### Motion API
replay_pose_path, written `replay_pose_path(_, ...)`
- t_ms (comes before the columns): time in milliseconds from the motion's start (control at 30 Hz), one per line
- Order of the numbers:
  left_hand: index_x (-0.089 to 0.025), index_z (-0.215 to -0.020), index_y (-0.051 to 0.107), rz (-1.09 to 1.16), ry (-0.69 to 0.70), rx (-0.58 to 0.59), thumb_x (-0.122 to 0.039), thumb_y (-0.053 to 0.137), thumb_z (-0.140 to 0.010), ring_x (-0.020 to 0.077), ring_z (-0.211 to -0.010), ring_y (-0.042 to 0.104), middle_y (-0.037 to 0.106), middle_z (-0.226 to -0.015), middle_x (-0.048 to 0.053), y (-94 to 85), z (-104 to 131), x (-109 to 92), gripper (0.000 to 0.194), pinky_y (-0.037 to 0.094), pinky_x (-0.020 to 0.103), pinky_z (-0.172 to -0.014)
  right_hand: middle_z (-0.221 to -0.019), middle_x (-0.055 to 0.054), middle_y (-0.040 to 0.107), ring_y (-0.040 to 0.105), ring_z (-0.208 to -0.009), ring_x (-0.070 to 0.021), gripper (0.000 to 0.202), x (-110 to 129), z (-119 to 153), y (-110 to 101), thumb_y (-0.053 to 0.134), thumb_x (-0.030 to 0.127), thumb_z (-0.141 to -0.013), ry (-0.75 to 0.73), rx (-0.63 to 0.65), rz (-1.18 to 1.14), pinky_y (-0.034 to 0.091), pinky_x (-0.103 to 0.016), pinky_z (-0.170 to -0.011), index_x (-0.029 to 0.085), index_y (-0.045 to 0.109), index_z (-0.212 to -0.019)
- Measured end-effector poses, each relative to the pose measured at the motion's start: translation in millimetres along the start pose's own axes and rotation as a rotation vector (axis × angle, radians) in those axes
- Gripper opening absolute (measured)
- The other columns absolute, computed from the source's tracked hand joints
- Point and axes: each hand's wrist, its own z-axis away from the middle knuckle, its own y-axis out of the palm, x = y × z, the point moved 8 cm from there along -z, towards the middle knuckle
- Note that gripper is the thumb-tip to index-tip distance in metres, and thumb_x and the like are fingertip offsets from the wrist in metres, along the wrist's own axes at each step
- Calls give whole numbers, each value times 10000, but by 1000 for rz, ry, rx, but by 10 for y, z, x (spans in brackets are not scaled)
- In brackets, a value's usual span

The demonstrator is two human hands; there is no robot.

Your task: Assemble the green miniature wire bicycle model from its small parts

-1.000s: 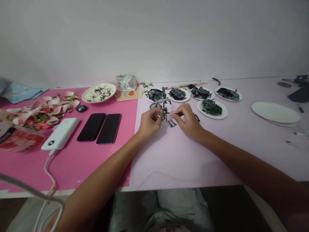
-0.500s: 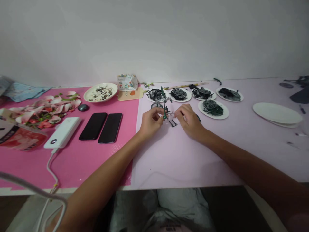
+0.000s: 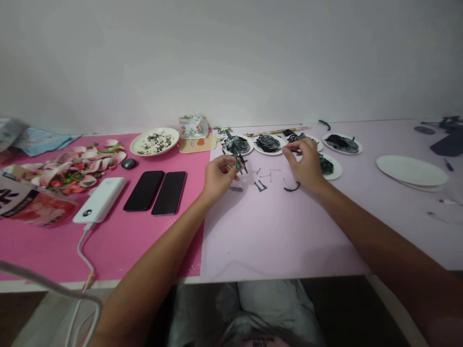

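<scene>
Nearest, on the pale lilac surface (image 3: 275,236), the two forearms run forward and are now spread apart; half a second ago the hands met over one spot. Left hand (image 3: 218,176) closed in a pinch on the small dark-green miniature bicycle frame (image 3: 237,156), which is now lifted and tilted, above the surface, just left of the scattered small dark clips and thin metal pins (image 3: 264,179) left lying where both hands had worked. A curved black plastic strip (image 3: 292,187) lies just beside the right wrist. Right hand (image 3: 306,161) has moved right and away from the frame, fingers curled loosely, fingertips pinched near a white paper plate of tangled black wire parts (image 3: 302,140); whether it grips a piece, cannot tell. Left of centre, two black phones (image 3: 156,191) lie side by side on the pink mat (image 3: 108,241).
</scene>
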Motion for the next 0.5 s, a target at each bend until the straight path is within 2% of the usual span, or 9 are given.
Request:
replay_pose_path(133, -143, -898, 747, 1, -15, 12, -438, 959, -715, 102, -520, 677, 794, -932, 92, 37, 15, 7, 407, 534, 205, -438, -981, -81, 661, 592, -1024, -300, 189, 5, 66, 92, 721, 450, -974, 16, 41, -34, 522, -496, -908, 268, 708, -924)
replay_pose_path(300, -154, -908, 743, -4, -11, 25, -364, 915, -753, 92, -512, 669, 804, -959, 83, 94, 68, -18, 312, 518, 195, -426, -948, -46, 725, 650, -912, -238, 287, 278, 177, 166, 684, 540, -1003, 139, 95, -226, 527, -398, -804, 257, 711, -961)
replay_pose_path(433, -160, -921, 743, -27, -9, 61, -306, 842, -805, 80, -505, 662, 805, -978, 77, 165, 124, -30, 211, 499, 178, -414, -795, -27, 635, 576, -810, -227, 326, 695, 270, 219, 637, 512, -1038, -3, 201, -218, 493, -405, -777, 262, 674, -830)
replay_pose_path(500, -158, -931, 749, -39, 6, 91, -304, 824, -820, 79, -510, 666, 804, -984, 81, 203, 146, -44, 198, 498, 175, -419, -734, -15, 578, 536, -784, -229, 325, 820, 304, 224, 637, 468, -1041, -76, 220, -180, 471, -417, -787, 264, 638, -788)
